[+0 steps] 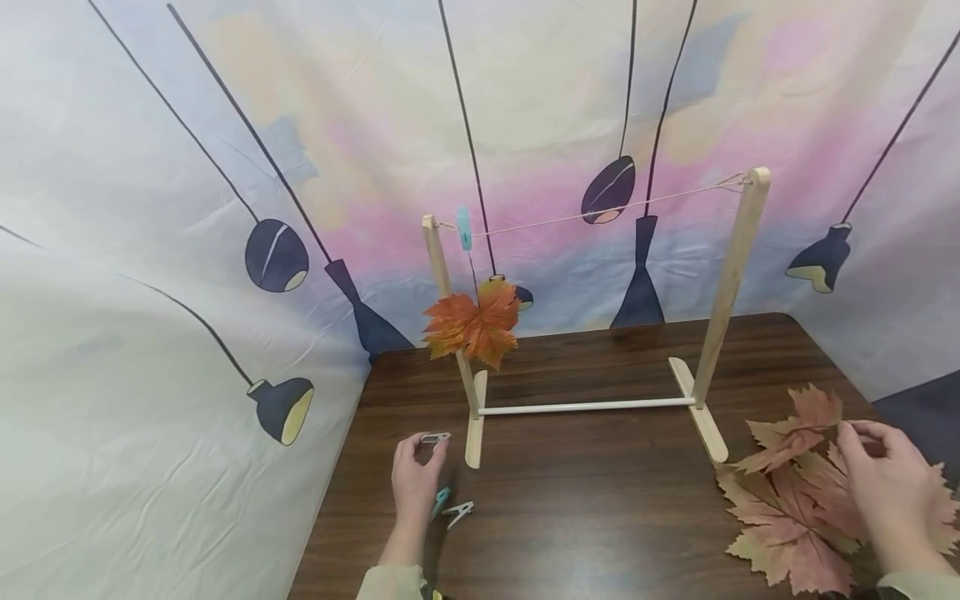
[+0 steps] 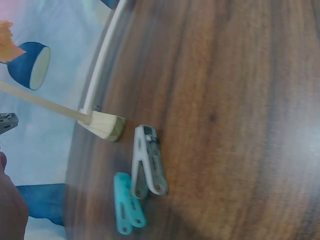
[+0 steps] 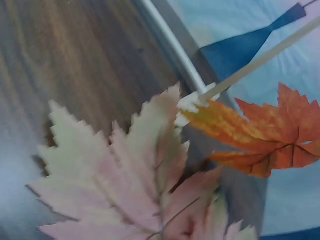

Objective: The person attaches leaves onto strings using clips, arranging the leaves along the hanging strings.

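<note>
The left hand [image 1: 415, 479] is raised just above the dark brown wooden table [image 1: 600, 533], its thumb and fingertips pinching a small grey clothes peg [image 1: 435, 437] close to the near foot of the left post. Just beside that wrist, on the tabletop, lie a teal plastic peg [image 2: 127, 204] and a white plastic peg [image 2: 148, 161], touching each other at one end; the left wrist view shows them a little way in from the table's left edge, with bare wood to their right.

The pale wooden drying frame [image 1: 731, 275] stands upright across the middle of the table: two posts on flat feet, a white crossbar [image 1: 585, 407] low between them, and a thin string [image 1: 600, 213] stretched between the post tops. A light blue peg [image 1: 464, 227] sits on the string near the left post, and an orange maple-shaped leaf [image 1: 475, 325] hangs under it. The rest of the string, towards the right post, is bare.

The right hand [image 1: 885, 492] rests over a pile of faded pink and tan leaves [image 1: 787, 517] near the table's right edge, fingers curled; it appears to pinch the stem of the topmost pink leaf [image 1: 798, 429], though the grip is small and partly hidden. Open tabletop lies between the pile and the pegs.
</note>
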